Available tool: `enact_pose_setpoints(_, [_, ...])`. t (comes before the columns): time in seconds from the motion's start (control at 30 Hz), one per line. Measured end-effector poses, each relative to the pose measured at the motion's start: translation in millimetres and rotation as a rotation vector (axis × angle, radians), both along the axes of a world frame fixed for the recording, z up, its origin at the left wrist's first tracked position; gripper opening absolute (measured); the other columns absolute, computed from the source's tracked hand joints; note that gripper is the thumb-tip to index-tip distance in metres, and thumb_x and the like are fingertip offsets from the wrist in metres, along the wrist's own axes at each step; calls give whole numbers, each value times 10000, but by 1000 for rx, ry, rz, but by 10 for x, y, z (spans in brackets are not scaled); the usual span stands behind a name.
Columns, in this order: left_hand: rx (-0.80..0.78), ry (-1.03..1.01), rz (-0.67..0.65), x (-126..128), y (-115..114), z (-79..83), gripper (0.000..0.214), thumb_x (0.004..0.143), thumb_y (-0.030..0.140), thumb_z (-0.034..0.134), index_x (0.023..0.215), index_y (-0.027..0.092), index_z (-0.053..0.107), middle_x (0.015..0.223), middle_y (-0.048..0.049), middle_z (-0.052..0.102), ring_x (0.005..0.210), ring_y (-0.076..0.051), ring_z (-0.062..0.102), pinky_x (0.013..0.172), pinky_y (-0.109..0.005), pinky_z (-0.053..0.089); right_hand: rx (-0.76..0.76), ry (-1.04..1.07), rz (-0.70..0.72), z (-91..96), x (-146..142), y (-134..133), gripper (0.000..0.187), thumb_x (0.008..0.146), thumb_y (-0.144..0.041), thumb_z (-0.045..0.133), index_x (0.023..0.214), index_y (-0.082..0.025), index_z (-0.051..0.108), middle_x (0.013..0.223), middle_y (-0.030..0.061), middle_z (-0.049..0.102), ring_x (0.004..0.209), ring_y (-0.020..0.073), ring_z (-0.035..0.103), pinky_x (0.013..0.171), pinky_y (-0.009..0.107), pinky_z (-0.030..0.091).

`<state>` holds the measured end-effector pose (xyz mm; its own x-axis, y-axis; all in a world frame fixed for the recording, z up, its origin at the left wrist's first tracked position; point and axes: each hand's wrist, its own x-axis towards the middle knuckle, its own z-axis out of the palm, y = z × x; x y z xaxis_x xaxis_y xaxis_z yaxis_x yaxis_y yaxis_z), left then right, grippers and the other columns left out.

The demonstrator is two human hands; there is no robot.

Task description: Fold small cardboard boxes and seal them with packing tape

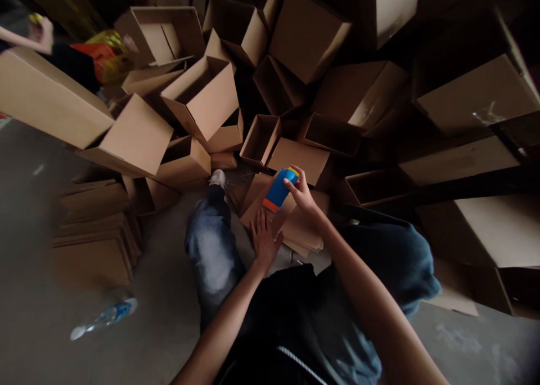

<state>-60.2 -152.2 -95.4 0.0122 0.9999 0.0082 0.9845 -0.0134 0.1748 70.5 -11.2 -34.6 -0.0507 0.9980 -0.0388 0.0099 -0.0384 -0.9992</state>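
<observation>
In my right hand (300,189) is a blue hand-sized object (280,190) with an orange lower end and a yellow part near the fingers; its exact kind does not show. It is tilted, with the orange end toward my left hand. My left hand (265,240) lies with fingers spread on the flattened cardboard (301,227) stacked between my legs, just below that orange end. Whether the blue object touches the cardboard I cannot tell.
Open cardboard boxes (213,101) are piled ahead and to the right. A stack of flat cardboard (90,255) stands at the left, near a plastic bottle (105,319) lying on the floor. Another person's hand (41,33) holds something yellow at the upper left.
</observation>
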Motion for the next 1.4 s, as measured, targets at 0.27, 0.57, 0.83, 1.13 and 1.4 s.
enact_pose_setpoints(0.27, [17,-66,89,-183,151,65,1238,693,631,748,1580,8,151,1609,-317,248,1525,-398,202,1193,-552,256,-3,-465,-94,38,181,-87,742,826,-657,596,1470,-319,449,905,39,613,789,235,614,789,452,532])
enact_pose_setpoints(0.57, [-224,119,22,-332,468,286,1475,505,679,862,1590,15,113,1491,-394,386,1402,-484,401,1109,-586,325,499,-1082,134,303,196,-156,631,981,-265,377,1601,-263,261,1595,99,362,1498,327,247,1200,557,259])
enact_pose_setpoints(0.83, [-309,200,-248,-535,690,509,1466,527,577,902,1608,56,61,1521,-379,348,1432,-472,365,1129,-562,315,525,-1253,287,382,385,-215,876,734,-219,737,1534,-198,381,1550,163,414,1435,365,353,1205,543,251])
enact_pose_setpoints(1.13, [-373,205,-629,-1122,1331,575,1472,468,423,921,1615,165,36,1659,-210,201,1552,-358,103,1230,-553,70,247,-1311,460,796,314,-509,426,843,-303,681,1222,-143,567,1184,163,671,980,293,684,831,368,502])
enact_pose_setpoints(1.4, [-379,-272,-263,-1165,1772,380,534,1011,320,283,1514,173,384,1629,-106,345,1552,-214,157,1252,-468,156,255,-1355,446,744,285,-488,459,873,-320,699,1265,-153,527,1295,169,621,1068,274,666,832,323,504])
